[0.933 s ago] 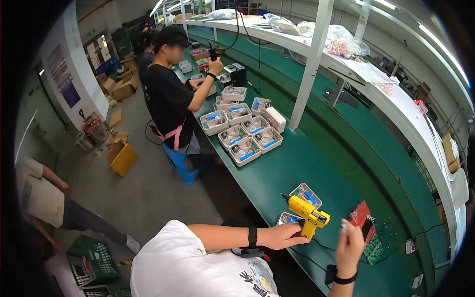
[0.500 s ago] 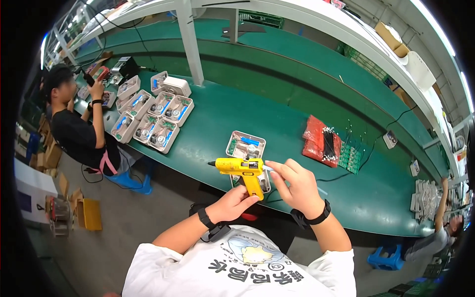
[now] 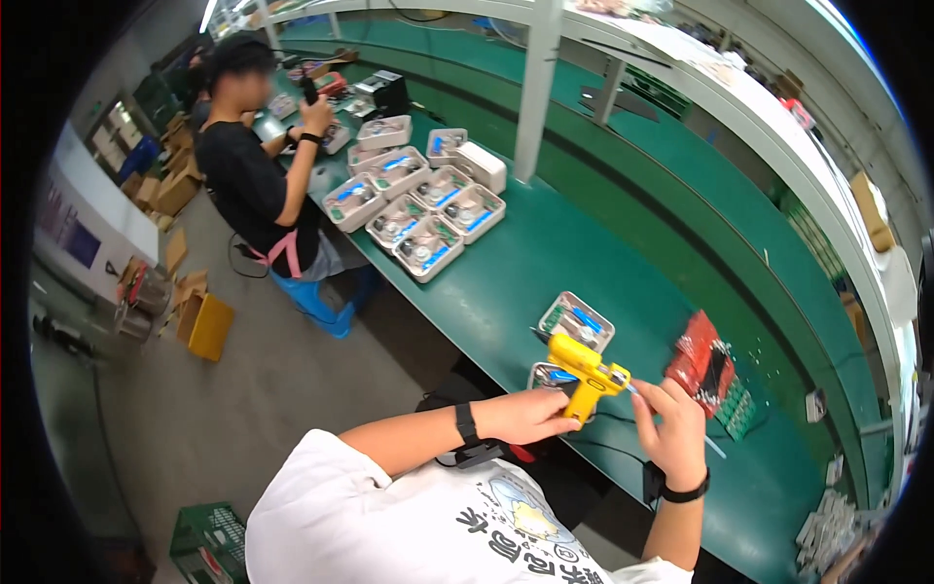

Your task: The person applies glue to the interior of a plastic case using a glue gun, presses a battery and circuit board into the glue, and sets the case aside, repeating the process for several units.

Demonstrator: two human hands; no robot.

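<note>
My left hand [image 3: 525, 417] is closed round the handle of a yellow hot glue gun [image 3: 582, 365], its dark nozzle pointing to the left. Behind the gun, the fingertips of my right hand [image 3: 673, 433] pinch a thin pale glue stick [image 3: 633, 387] at its rear end. Just beyond the gun, an open white plastic housing [image 3: 608, 341] with a green circuit board and a blue part inside rests on the green table. A second such housing [image 3: 541, 382] lies below the gun, partly hidden by it and by my left hand.
Several similar open housings [image 3: 428, 255] stand grouped on the table's left, near a co-worker [image 3: 248, 165] on a blue stool. Right of my hands lie a red bag [image 3: 693, 355], black cables [image 3: 718, 375] and green circuit boards [image 3: 736, 414]. A white post [image 3: 537, 97] rises behind.
The view has swung left, so table, housings and co-worker sit further right in the picture. My hands still hold the glue gun and stick; the gun appears more tilted.
</note>
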